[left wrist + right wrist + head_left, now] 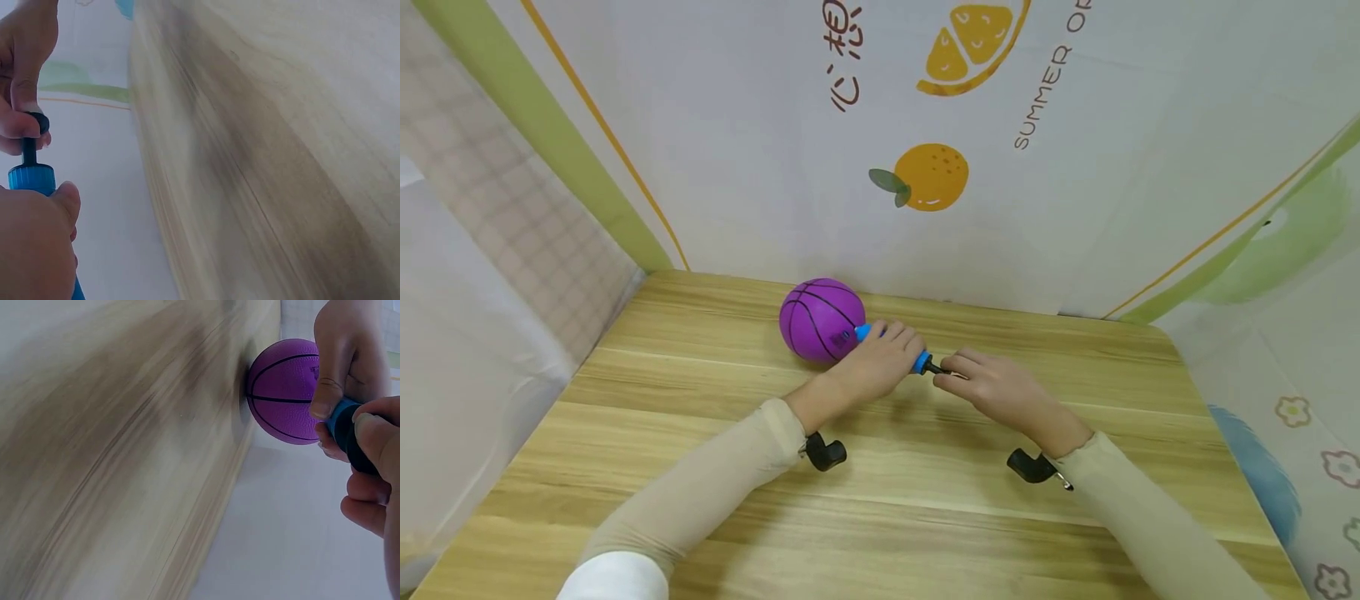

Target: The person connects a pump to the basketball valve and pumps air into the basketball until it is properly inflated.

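A purple ball (822,320) with black basketball lines rests on the table. Beside it, my left hand (883,360) grips the body of a blue hand pump (921,362), its fingers wrapped round the tube. One blue end of the pump shows at the ball's right side; whether it touches the ball I cannot tell. From the other end juts a thin black shaft (29,151) with a black end piece (41,122). My right hand (1003,392) pinches that end piece between thumb and fingers. Most of the pump's body is hidden under the left hand.
The wood-grain table (880,517) ends at a white printed curtain (737,167) close behind the ball. More cloth hangs along the left and right sides. Black camera mounts (826,452) sit below both wrists, over the table.
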The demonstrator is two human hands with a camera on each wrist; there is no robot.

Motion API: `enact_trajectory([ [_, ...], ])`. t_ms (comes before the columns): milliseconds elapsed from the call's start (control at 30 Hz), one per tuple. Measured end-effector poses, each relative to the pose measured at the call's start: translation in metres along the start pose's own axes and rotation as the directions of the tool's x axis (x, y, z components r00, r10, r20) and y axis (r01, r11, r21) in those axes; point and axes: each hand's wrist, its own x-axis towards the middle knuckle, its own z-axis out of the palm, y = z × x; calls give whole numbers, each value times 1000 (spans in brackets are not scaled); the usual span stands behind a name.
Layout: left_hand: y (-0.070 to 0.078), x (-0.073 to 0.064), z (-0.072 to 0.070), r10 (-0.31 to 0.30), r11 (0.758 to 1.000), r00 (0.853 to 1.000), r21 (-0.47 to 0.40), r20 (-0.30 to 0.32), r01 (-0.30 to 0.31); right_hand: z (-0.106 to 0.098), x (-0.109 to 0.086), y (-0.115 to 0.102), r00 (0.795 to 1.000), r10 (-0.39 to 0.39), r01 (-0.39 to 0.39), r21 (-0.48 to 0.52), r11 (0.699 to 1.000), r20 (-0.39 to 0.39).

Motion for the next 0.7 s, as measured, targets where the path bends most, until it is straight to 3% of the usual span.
enact_trajectory([
  [300, -3, -2, -2, 10, 1000, 1000, 4, 0, -10, 4, 0, 2, 1000, -8, 9, 19, 1000, -27],
  [700, -8, -5, -3, 20, 999, 1000, 27, -13, -19, -20, -35, -5, 996, -43, 43, 4, 999, -75],
])
